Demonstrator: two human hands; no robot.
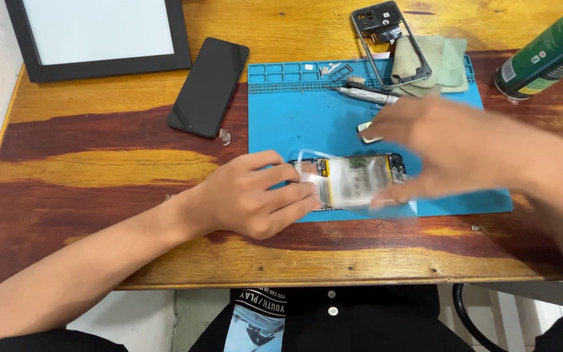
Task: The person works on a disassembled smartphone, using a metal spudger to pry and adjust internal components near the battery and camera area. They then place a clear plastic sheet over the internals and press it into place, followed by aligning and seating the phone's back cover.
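Note:
An opened phone (360, 179) with its insides showing lies on a blue work mat (294, 124). My left hand (255, 195) rests on the phone's left end, fingers curled against it. A clear plastic film (350, 186) lies over the phone. My right hand (451, 146) is blurred above the phone's right end, fingers pinching the film's edge.
A black phone (208, 87) lies face up left of the mat. A phone frame (389, 42) sits on a green cloth (441, 62) at the mat's top. A silver screwdriver (369, 96), a green spray can (548, 52) and a black-framed board (99, 36) are nearby.

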